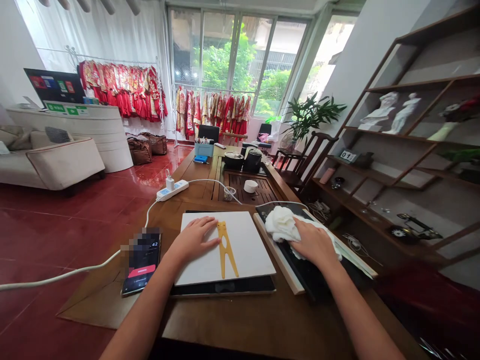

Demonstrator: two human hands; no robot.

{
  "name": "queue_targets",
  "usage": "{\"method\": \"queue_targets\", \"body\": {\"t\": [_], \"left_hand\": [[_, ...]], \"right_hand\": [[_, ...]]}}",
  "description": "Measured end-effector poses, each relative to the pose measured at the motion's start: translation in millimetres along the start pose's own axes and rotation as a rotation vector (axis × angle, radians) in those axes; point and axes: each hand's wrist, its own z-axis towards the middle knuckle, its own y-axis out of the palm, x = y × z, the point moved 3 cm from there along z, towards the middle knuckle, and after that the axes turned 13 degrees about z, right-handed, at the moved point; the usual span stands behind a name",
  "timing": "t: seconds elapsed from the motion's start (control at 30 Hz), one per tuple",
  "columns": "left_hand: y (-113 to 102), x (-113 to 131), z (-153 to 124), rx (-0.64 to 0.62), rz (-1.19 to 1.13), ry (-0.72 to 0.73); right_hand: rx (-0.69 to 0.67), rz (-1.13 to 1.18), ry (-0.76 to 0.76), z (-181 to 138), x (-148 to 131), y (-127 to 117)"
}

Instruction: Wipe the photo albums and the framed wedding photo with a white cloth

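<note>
My left hand (198,237) lies flat on a white board (247,245), fingers stretched out. Its fingertips reach the upper part of a flat yellow piece (227,254) with two long legs and an oval hole. Under the white board a black panel (240,287) sticks out at the near edge. On the right, my right hand (314,242) is closed on a bunched white cloth (280,223), which rests on a black board (305,272). Pale strips (281,257) run along that board's sides. Some fingers are hidden in the cloth.
A phone (143,262) lies left of my left forearm. Beyond the boards are a power strip (172,190) with a white cable, a tea tray (268,187), a white cup (250,186) and a dark kettle (252,160). A wooden shelf (403,132) stands right.
</note>
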Motion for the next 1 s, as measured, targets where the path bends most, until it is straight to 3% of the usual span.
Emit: {"method": "queue_targets", "body": {"t": [0.23,0.37,0.5,0.63,0.8,1.0], "left_hand": [[-2,0,1,-0.024,0.006,0.017],[-3,0,4,-0.050,0.010,0.027],[-6,5,12,-0.088,0.010,0.059],[-6,13,19,-0.112,0.007,0.087],[5,15,19,-0.133,0.025,0.098],[17,11,13,-0.124,0.046,0.051]], "right_hand": [[0.140,-0.011,0.064,6,-6,-21],[0.208,0.188,-0.099,15,-40,-43],[0.067,0.307,-0.298,32,-86,-47],[-0.047,0.293,-0.356,44,-113,-31],[-0.116,0.298,-0.377,40,-124,-9],[-0.143,0.314,-0.355,30,-121,-5]]}}
